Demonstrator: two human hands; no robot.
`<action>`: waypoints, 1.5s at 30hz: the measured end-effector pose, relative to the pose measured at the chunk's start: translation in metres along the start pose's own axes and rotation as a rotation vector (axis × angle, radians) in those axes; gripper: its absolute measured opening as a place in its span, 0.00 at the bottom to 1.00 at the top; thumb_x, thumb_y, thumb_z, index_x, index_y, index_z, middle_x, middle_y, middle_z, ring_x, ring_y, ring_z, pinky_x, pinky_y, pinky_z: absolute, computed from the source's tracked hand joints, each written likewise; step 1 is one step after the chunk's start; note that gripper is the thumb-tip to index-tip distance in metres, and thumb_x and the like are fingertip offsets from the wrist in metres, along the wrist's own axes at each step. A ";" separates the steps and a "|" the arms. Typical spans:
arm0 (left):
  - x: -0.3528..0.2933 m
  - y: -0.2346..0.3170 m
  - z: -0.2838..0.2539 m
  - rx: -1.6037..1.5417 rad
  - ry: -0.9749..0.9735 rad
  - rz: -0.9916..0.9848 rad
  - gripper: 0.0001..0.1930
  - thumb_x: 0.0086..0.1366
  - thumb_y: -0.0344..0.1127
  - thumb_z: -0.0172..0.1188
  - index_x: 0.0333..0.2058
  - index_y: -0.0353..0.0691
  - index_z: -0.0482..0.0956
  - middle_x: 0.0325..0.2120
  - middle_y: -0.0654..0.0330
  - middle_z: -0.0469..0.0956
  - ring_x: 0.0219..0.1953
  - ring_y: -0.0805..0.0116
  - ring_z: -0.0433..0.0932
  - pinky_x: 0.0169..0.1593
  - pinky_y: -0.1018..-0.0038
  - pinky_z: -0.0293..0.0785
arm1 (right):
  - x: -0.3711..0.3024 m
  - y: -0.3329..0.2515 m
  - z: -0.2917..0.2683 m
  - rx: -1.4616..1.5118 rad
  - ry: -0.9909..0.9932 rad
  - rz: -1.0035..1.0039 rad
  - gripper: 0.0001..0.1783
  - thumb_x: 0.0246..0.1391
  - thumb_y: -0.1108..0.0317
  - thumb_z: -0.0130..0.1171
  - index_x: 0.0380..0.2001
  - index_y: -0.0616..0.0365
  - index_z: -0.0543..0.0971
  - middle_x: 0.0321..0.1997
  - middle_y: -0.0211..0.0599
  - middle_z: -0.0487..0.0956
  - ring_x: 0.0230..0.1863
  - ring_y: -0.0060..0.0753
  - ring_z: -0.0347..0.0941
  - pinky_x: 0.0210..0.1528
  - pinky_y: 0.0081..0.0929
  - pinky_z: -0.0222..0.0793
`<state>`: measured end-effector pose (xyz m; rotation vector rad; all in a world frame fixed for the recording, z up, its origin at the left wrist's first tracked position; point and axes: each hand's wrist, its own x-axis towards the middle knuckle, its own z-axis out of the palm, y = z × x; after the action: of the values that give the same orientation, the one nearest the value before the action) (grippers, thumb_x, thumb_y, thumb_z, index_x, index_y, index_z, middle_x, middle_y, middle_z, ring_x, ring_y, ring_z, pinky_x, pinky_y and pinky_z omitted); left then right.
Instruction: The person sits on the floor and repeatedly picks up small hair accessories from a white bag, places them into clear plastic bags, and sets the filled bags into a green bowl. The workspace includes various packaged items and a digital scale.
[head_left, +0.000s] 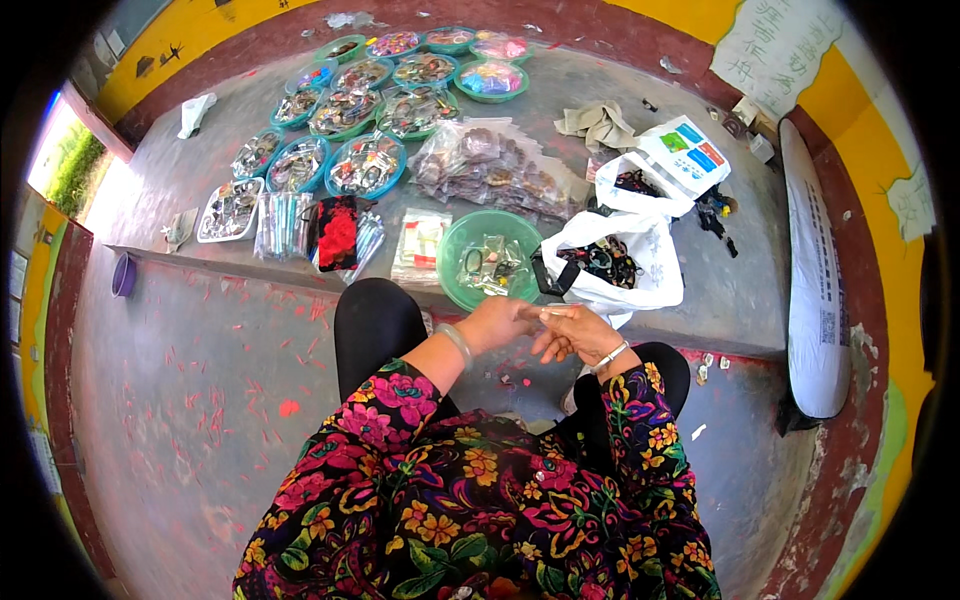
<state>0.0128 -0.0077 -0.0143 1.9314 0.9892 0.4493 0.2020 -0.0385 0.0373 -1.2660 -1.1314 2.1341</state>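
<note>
"Green plastic basin, clear packets inside."
"Where is it?"
"Just beyond the left hand and right hand, on the grey ledge."
"Are they gripping anything?"
"They're half-curled and meeting; from here, I can't tell."

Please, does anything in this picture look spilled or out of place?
Yes. Dark items lie loose on the grey platform, right of the upper white bag. Other dark pieces sit inside it, so these look spilled. Red scraps also litter the floor.
</note>
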 end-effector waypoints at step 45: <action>0.012 0.002 0.014 -0.659 0.206 -0.163 0.11 0.60 0.33 0.52 0.39 0.34 0.76 0.19 0.67 0.73 0.15 0.83 0.64 0.18 0.84 0.59 | 0.019 0.022 0.022 -1.667 0.706 -0.712 0.03 0.39 0.70 0.50 0.21 0.57 0.72 0.17 0.35 0.73 0.19 0.35 0.71 0.22 0.30 0.66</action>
<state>0.0301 -0.0064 -0.0213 1.2232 0.9637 0.7791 0.1748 -0.0476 0.0154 -1.4629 -2.4356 -0.1572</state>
